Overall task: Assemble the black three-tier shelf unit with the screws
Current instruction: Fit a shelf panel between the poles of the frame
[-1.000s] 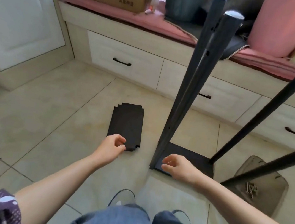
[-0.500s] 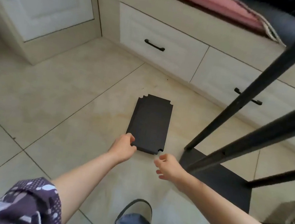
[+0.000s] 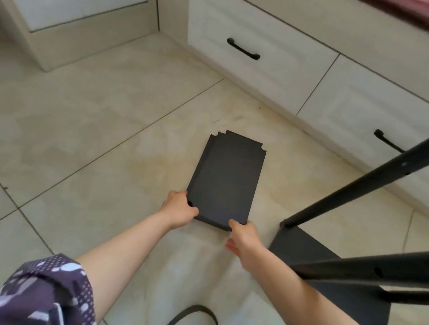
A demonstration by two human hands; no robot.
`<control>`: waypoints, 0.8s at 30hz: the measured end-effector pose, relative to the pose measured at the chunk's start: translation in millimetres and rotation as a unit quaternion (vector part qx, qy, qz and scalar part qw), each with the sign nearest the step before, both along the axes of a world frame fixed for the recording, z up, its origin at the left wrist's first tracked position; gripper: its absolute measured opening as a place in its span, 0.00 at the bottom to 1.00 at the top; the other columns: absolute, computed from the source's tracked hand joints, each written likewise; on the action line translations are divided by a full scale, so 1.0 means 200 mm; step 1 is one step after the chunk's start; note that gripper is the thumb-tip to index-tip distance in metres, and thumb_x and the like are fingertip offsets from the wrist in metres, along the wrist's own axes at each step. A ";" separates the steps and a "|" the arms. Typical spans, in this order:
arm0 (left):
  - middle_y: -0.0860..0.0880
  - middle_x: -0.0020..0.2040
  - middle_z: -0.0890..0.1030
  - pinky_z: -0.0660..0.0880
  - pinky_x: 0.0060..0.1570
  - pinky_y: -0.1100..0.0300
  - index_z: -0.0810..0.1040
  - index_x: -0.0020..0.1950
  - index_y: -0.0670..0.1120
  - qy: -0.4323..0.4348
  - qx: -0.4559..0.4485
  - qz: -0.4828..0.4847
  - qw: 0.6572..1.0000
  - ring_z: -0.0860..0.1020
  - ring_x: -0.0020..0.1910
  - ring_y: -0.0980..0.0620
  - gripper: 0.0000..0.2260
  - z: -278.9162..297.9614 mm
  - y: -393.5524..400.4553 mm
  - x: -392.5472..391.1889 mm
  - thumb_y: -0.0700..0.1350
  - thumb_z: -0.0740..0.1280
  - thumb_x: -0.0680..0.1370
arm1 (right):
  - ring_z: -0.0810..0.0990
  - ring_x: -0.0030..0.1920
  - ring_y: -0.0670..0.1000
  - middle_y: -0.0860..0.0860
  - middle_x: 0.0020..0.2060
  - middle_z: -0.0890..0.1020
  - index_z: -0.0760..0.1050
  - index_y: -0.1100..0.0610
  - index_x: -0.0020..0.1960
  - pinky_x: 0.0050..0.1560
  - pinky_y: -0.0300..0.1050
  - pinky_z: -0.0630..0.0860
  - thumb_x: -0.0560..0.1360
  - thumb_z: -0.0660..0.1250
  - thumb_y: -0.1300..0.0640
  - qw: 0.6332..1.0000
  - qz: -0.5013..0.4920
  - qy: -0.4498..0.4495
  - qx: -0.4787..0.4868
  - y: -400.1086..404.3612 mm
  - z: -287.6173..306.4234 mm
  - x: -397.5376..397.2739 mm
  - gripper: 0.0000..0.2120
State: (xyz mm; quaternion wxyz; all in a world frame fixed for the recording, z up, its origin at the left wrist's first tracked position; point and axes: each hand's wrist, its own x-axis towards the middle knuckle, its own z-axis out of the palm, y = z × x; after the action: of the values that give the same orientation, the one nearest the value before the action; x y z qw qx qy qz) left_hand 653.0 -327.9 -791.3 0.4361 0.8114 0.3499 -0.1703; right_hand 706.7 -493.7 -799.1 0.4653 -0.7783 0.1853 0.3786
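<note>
The shelf panel (image 3: 226, 180) lies on the floor (image 3: 83, 124) at your 12 o'clock. Your left hand (image 3: 178, 210) curls its fingers round the near left corner; your right hand (image 3: 242, 238) pinches the near right corner. The frame (image 3: 333, 287) stands at 3 o'clock. Half a second ago your right hand hovered clear of the panel.

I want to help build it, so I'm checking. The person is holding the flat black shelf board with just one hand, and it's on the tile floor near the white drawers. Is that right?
Not quite: both hands hold it. The head view shows the left hand and right hand each gripping the near end of the flat black shelf board, on the tile floor near the white drawers.
</note>
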 end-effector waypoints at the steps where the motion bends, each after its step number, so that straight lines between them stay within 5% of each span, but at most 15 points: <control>1: 0.41 0.67 0.70 0.73 0.65 0.48 0.74 0.67 0.42 0.006 -0.001 -0.003 1.000 0.75 0.63 0.37 0.19 0.00 -0.01 0.00 0.43 0.67 0.77 | 0.75 0.49 0.54 0.52 0.55 0.76 0.69 0.55 0.64 0.47 0.47 0.79 0.81 0.60 0.54 1.000 -0.003 -0.003 0.006 0.01 0.00 0.00 0.13; 4: 0.41 0.69 0.68 0.70 0.68 0.48 0.74 0.68 0.38 -0.008 0.009 0.021 1.000 0.72 0.66 0.38 0.20 -0.02 -0.02 0.01 0.43 0.67 0.77 | 0.74 0.44 0.53 0.53 0.48 0.77 0.71 0.56 0.63 0.57 0.54 0.77 0.80 0.60 0.56 1.000 0.008 -0.026 -0.010 0.01 0.00 0.00 0.12; 11: 0.43 0.62 0.79 0.70 0.54 0.58 0.76 0.66 0.41 -0.081 -0.067 0.220 0.970 0.76 0.60 0.43 0.16 0.00 -0.04 0.01 0.45 0.67 0.79 | 0.76 0.58 0.61 0.58 0.59 0.76 0.66 0.62 0.64 0.59 0.53 0.75 0.80 0.63 0.51 0.996 -0.007 -0.074 -0.042 0.00 0.03 0.01 0.19; 13: 0.43 0.57 0.81 0.72 0.55 0.57 0.78 0.59 0.41 -0.107 -0.084 0.268 0.954 0.78 0.57 0.43 0.12 -0.01 -0.03 0.00 0.46 0.68 0.80 | 0.78 0.54 0.57 0.55 0.55 0.74 0.62 0.63 0.66 0.62 0.55 0.76 0.79 0.65 0.50 0.998 -0.051 -0.041 -0.012 0.00 0.06 0.01 0.23; 16: 0.43 0.51 0.81 0.76 0.62 0.48 0.78 0.55 0.40 -0.149 -0.149 0.326 0.922 0.80 0.56 0.41 0.08 -0.01 0.00 -0.02 0.41 0.71 0.78 | 0.82 0.42 0.52 0.54 0.53 0.75 0.61 0.60 0.65 0.54 0.49 0.80 0.79 0.67 0.57 0.984 -0.145 0.022 0.099 0.02 0.14 0.02 0.21; 19: 0.45 0.49 0.78 0.80 0.49 0.58 0.74 0.61 0.38 -0.180 -0.241 0.364 0.881 0.81 0.49 0.47 0.17 0.00 0.02 -0.05 0.33 0.73 0.75 | 0.86 0.39 0.55 0.56 0.56 0.76 0.61 0.59 0.65 0.46 0.48 0.83 0.79 0.66 0.63 0.971 -0.172 0.010 0.163 0.04 0.19 0.01 0.19; 21: 0.45 0.51 0.78 0.79 0.39 0.64 0.73 0.63 0.37 -0.194 -0.287 0.377 0.859 0.81 0.45 0.50 0.20 0.02 0.04 -0.07 0.30 0.73 0.73 | 0.87 0.37 0.55 0.55 0.54 0.75 0.60 0.58 0.64 0.49 0.51 0.83 0.79 0.65 0.63 0.970 -0.160 -0.005 0.182 0.05 0.21 0.00 0.18; 24: 0.42 0.56 0.78 0.80 0.47 0.60 0.73 0.64 0.39 -0.204 -0.296 0.358 0.862 0.82 0.50 0.47 0.23 0.03 0.05 -0.11 0.32 0.75 0.72 | 0.86 0.34 0.52 0.53 0.53 0.73 0.59 0.56 0.62 0.52 0.54 0.83 0.80 0.64 0.62 0.969 -0.144 -0.028 0.200 0.05 0.25 -0.04 0.16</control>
State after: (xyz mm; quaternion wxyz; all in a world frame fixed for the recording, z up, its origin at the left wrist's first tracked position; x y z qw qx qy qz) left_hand 630.9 -317.7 -784.3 0.7481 0.4799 0.4527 0.0714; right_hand 699.5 -482.7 -748.5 0.6660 -0.6451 0.2026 0.3151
